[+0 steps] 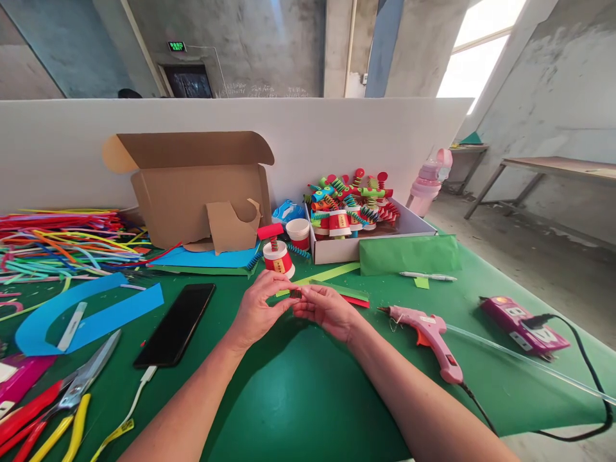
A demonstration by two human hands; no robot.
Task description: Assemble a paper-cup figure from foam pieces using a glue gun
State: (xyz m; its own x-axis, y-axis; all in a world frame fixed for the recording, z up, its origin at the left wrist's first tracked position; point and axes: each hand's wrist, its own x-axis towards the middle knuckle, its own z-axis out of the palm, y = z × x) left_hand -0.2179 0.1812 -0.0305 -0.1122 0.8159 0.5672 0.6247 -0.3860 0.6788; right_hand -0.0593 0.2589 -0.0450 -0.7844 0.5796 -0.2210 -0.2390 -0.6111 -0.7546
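My left hand (260, 308) and my right hand (327, 311) meet above the green table (298, 398). Both pinch a small dark piece (296, 294) between their fingertips; I cannot make out what it is. Just beyond the hands stands a red-and-white paper-cup figure (279, 256) with a red top. Green and red paper strips (344, 292) lie right behind my right hand.
A pink glue gun (430, 337) lies to the right, with a pen (428, 276) and a pink power strip (522, 324). A black phone (176, 324), scissors (72, 391), blue paper (86, 311) and pipe cleaners (52, 240) lie left. An open cardboard box (192, 186) and a box of finished figures (356, 212) stand behind.
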